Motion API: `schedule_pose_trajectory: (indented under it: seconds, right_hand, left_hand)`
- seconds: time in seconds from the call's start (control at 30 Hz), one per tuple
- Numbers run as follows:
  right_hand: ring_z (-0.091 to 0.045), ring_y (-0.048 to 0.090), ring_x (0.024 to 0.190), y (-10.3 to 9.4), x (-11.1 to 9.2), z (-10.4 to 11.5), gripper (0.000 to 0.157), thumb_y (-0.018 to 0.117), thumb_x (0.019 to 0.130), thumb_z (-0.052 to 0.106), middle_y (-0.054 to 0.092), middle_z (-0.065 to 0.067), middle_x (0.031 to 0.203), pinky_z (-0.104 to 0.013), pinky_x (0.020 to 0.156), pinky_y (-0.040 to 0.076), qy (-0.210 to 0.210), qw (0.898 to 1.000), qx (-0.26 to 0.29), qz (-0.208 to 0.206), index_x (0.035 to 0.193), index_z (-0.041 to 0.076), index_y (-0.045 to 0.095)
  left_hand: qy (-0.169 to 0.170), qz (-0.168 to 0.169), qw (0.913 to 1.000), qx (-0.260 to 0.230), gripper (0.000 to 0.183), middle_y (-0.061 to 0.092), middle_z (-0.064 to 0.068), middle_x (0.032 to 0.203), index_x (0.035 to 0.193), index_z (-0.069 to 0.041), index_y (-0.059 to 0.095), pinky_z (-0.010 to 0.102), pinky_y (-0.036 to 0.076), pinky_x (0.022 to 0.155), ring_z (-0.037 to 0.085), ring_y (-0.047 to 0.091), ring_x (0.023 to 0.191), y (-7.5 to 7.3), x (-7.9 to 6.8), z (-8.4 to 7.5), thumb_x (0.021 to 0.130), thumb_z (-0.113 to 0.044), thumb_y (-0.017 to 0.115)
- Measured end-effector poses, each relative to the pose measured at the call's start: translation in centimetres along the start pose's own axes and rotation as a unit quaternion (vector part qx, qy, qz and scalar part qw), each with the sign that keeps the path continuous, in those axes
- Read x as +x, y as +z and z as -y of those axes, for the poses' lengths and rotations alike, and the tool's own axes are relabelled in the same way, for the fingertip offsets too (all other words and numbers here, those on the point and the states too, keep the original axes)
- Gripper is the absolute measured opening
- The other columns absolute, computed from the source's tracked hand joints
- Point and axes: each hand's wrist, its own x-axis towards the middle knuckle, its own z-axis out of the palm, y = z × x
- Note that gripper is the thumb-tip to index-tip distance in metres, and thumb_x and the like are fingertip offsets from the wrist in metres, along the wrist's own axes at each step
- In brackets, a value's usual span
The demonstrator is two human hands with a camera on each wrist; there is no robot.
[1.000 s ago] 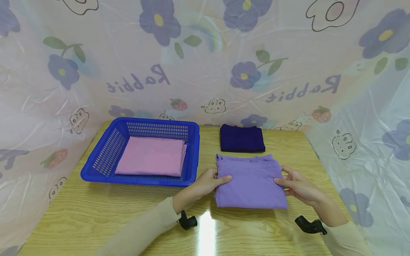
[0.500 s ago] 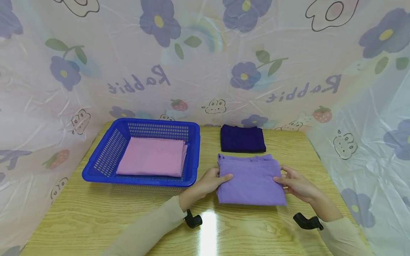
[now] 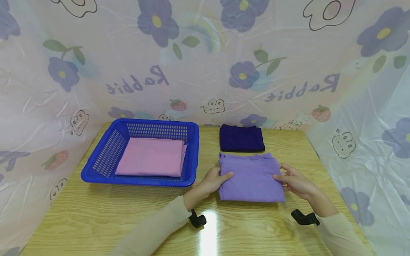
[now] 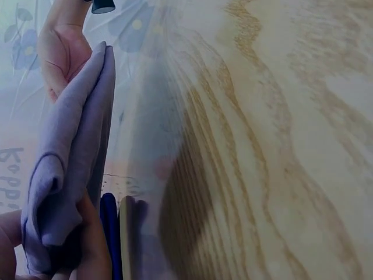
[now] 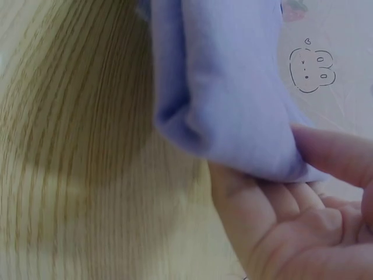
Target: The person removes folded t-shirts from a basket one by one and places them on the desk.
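A folded light-purple cloth (image 3: pixel 251 179) is held between both hands, in front of the dark one. My left hand (image 3: pixel 213 183) pinches its left edge, thumb on top and fingers beneath. On the opposite side, my right hand (image 3: pixel 296 181) grips the right edge in the same way. Both wrist views show the folded layers of the light-purple cloth (image 4: pixel 70 140) raised off the wooden surface. In the right wrist view the thumb lies over the cloth (image 5: pixel 233 87) and the fingers pass under it.
A blue plastic basket (image 3: pixel 91 174) stands at the left with a folded pink cloth (image 3: pixel 150 156) inside. Behind the light-purple cloth lies a folded dark navy cloth (image 3: pixel 241 138) on the wooden table (image 3: pixel 96 217). A printed curtain (image 3: pixel 198 71) hangs along the back and sides.
Both hands have moved the light-purple cloth slightly away from the table's front edge, keeping their hold. Its near edge sits a little higher in view. The basket and dark cloth stay put.
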Motion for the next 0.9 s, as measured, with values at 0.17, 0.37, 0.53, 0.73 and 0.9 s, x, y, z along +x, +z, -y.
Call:
schedule_pose_trajectory:
  seconds: [0.17, 0.37, 0.53, 0.73, 0.9]
  right_hand:
    - [-0.01, 0.066, 0.078, -0.2, 0.4, -0.3, 0.011, 0.048, 0.103, -0.002, 0.062, 0.005, 0.076, -0.031, 0.069, 0.058, 0.009, 1.0, -0.004, -0.015, 0.111, 0.004, 0.043]
    - [-0.013, 0.067, 0.08, -0.5, 0.8, -0.5, 0.011, 0.047, 0.104, -0.002, 0.064, 0.003, 0.08, -0.033, 0.069, 0.058, 0.014, 1.0, 0.006, -0.016, 0.112, 0.005, 0.044]
    - [-0.014, 0.068, 0.081, -0.8, 1.0, -0.7, 0.011, 0.047, 0.103, -0.002, 0.067, 0.001, 0.083, -0.034, 0.07, 0.059, 0.016, 1.0, 0.014, -0.013, 0.111, 0.006, 0.046]
    - [-0.013, 0.068, 0.08, -1.1, 1.3, -0.9, 0.013, 0.047, 0.102, -0.003, 0.067, 0.002, 0.081, -0.033, 0.07, 0.059, 0.024, 0.999, 0.022, -0.024, 0.11, 0.007, 0.045]
    - [-0.012, 0.067, 0.079, -1.3, 1.5, -1.2, 0.013, 0.048, 0.102, -0.003, 0.068, 0.002, 0.082, -0.033, 0.07, 0.059, 0.029, 0.999, 0.025, -0.031, 0.109, 0.007, 0.044]
  left_hand:
    - [-0.006, -0.011, 0.9999, 0.001, 0.039, 0.072, 0.013, 0.097, 0.116, 0.008, 0.065, 0.033, 0.057, 0.074, 0.019, 0.068, 0.085, 0.1, 0.4, 0.4, 0.1, -0.028, 0.064]
    - [-0.01, -0.025, 0.9996, 0.005, 0.039, 0.072, 0.012, 0.094, 0.114, 0.008, 0.065, 0.032, 0.057, 0.073, 0.018, 0.068, 0.082, 0.2, 0.7, 0.5, 0.099, -0.028, 0.065]
    - [-0.011, -0.032, 0.9994, -0.003, 0.038, 0.072, 0.013, 0.094, 0.114, 0.008, 0.066, 0.033, 0.057, 0.072, 0.019, 0.068, 0.081, 0.4, 1.0, 0.9, 0.099, -0.027, 0.065]
    - [-0.02, -0.04, 0.999, -0.001, 0.039, 0.071, 0.012, 0.095, 0.114, 0.007, 0.066, 0.032, 0.057, 0.072, 0.018, 0.067, 0.081, 0.7, 1.3, 1.1, 0.099, -0.029, 0.065]
    - [-0.018, -0.044, 0.9989, 0.0, 0.039, 0.071, 0.011, 0.094, 0.114, 0.007, 0.066, 0.031, 0.056, 0.071, 0.017, 0.066, 0.081, 0.8, 1.7, 1.4, 0.099, -0.028, 0.065]
